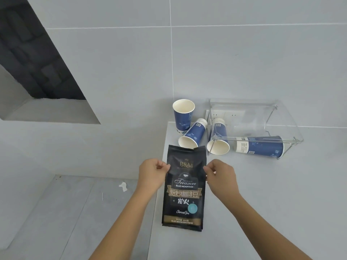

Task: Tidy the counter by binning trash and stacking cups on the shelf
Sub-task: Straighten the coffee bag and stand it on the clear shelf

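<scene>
Scrap paper, small and white, lies on the grey floor at the lower left of the frame, well apart from everything else. Moving right, the left hand pinches the left edge of a black coffee bag, thumb and fingertips closed on the upper part of that edge. The bag sits at the centre of the frame with its long axis running bottom to top, its torn, open mouth pointing toward the top of the frame and its printed front facing the camera (the lettering reads upright). Its lower part overlaps the left edge of the white counter. The right hand mirrors the left, fingers clamped on the bag's right edge at the same height. Above the bag, an upright blue paper cup stands at the counter's back left corner. Just beside it, a tipped cup lies with its mouth toward the bag. Further right, a third cup also lies mouth-forward, under the left end of a clear acrylic shelf. A fourth cup lies sideways under the shelf's front edge, its long axis left to right.
</scene>
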